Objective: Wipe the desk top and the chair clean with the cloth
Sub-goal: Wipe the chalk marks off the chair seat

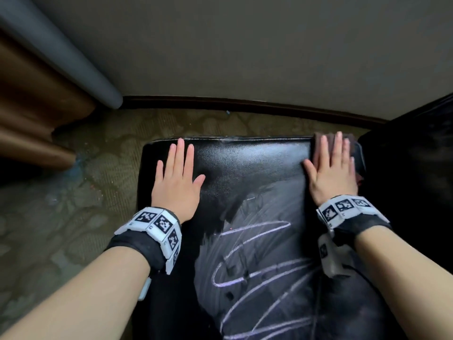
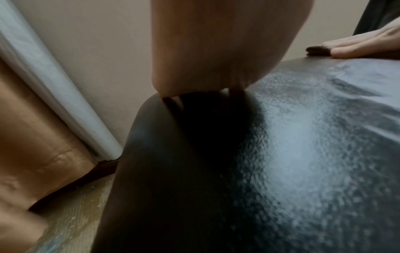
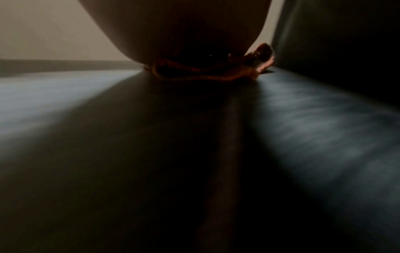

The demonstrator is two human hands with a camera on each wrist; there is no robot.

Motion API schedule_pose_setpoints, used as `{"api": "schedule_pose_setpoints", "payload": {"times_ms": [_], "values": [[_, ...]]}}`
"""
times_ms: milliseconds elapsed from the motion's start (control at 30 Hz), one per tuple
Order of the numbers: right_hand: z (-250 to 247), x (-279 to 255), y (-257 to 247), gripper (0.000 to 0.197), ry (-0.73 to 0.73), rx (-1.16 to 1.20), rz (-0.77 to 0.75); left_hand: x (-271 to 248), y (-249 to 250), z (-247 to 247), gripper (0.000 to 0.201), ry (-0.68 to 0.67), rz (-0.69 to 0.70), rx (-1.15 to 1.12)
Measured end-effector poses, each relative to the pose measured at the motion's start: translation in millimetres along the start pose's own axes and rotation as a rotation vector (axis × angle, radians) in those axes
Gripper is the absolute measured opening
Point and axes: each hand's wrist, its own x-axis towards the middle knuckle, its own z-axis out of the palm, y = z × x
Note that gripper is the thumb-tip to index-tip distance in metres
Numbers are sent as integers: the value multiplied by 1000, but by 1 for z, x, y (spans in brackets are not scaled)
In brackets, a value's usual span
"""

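A: Right hand (image 1: 331, 168) flat, fingers straight, pressing the soft brownish folded cloth (image 1: 318, 146) onto the black glossy leather chair seat (image 1: 247, 158), by the backrest.
B: Left hand (image 1: 176, 177) spread flat, bracing, holding nothing.
A: Cloth probably light and limp; best pinned under the palm. Seat likely slick.
B: White chalky scribbles (image 1: 257, 266) nearer the wrists, unreadable; square coded markers on wristbands (image 1: 159, 224), no brand visible.

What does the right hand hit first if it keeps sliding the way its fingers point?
Probably nothing on the seat: the right hand, flat on the cloth, is already at the chair seat's far edge. Beyond lies carpet, then the wall; depth is unclear.
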Motion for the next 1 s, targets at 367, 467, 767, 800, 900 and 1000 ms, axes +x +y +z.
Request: {"api": "schedule_pose_setpoints", "payload": {"times_ms": [367, 467, 767, 800, 900, 1000], "values": [[0, -7, -22, 76, 2, -16, -181, -2, -1, -1, 65, -18, -9, -13], [-10, 12, 32, 67, -1, 123, 77, -1, 1, 0, 65, -10, -3, -11], [3, -28, -18, 69, -42, 21, -178, -2, 0, 0, 65, -19, -2, -26], [-1, -20, -1, 66, -41, -11, -212, -2, 0, 0, 65, -20, 0, -27], [-14, 16, 39, 58, -85, 61, -30, -1, -1, 1, 66, -5, 7, -33], [-7, 10, 24, 61, -14, 95, 107, 0, -1, 3, 68, 21, 20, -61]]}}
